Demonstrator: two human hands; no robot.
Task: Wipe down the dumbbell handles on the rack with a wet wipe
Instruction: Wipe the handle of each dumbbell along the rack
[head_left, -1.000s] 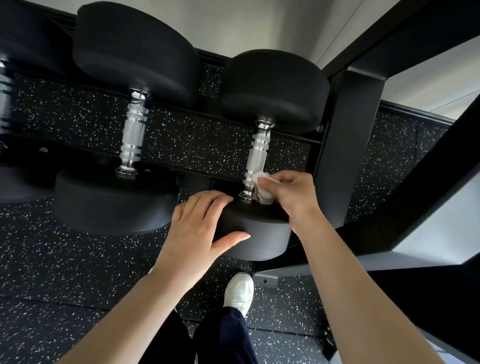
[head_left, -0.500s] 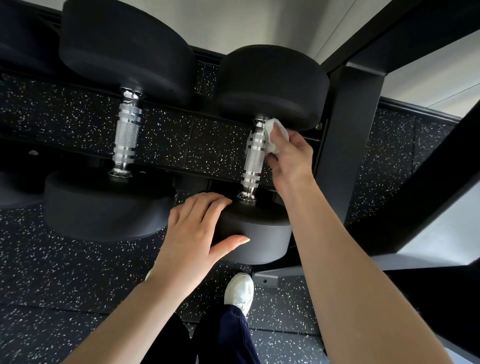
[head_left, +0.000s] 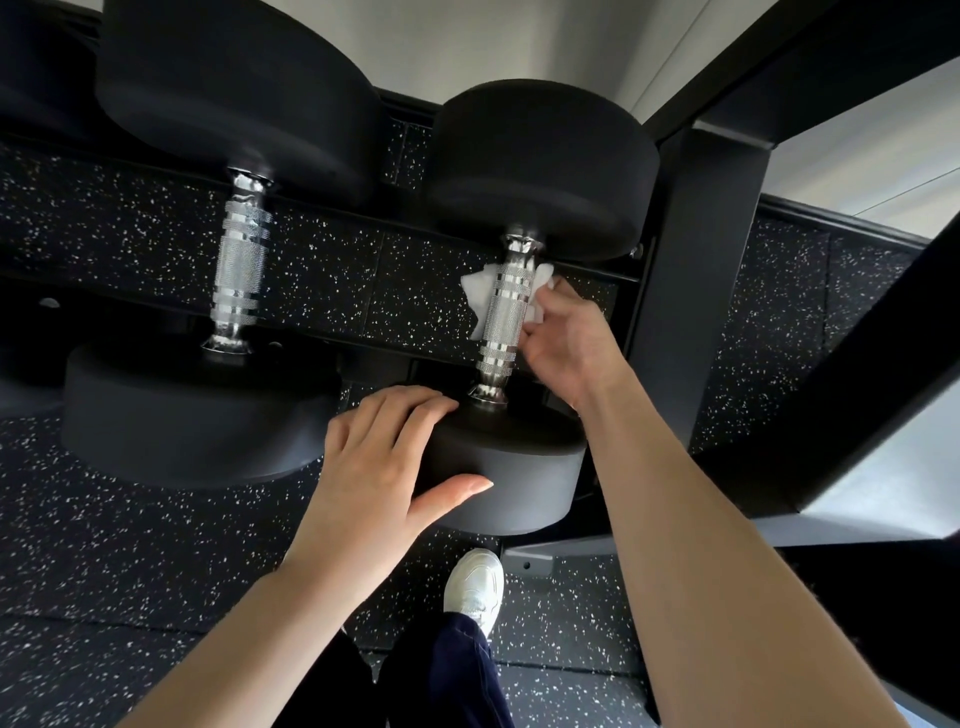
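Right hand (head_left: 563, 348) pinches the white wet wipe (head_left: 485, 296) against the knurled chrome handle (head_left: 506, 317) of the right-hand dumbbell; the wipe passes behind and under the bar, showing at both 9 and 3 o'clock of it. The fingers are curled round the wipe from the 3 o'clock side; whether they close fully around the bar cannot be seen.

Left hand (head_left: 387, 467) rests flat on the near rubber head (head_left: 514, 467) of the same dumbbell, fingers straight over its top edge, thumb on the front face. Steadying, not gripping.

Handle: long axis runs from about 6 to 12 o'clock in view, tipped slightly toward 1, joining the near head to the far head (head_left: 540, 166). The dumbbell sits on the black rack (head_left: 696, 270), just beside its upright post at 3 o'clock.

Handling judgement: the dumbbell looks heavy and rigid, unlikely to shift under wiping, though it might roll, hence the bracing palm. The knurling should catch the wipe, which is soft, thin and could tear or bunch. Best held wrapped round the bar's middle and drawn along the axis.

Second dumbbell handle (head_left: 240, 270) lies at 9 o'clock, parallel and untouched. Speckled rubber floor (head_left: 130, 545) below; white shoe (head_left: 475, 587) at 6 o'clock.
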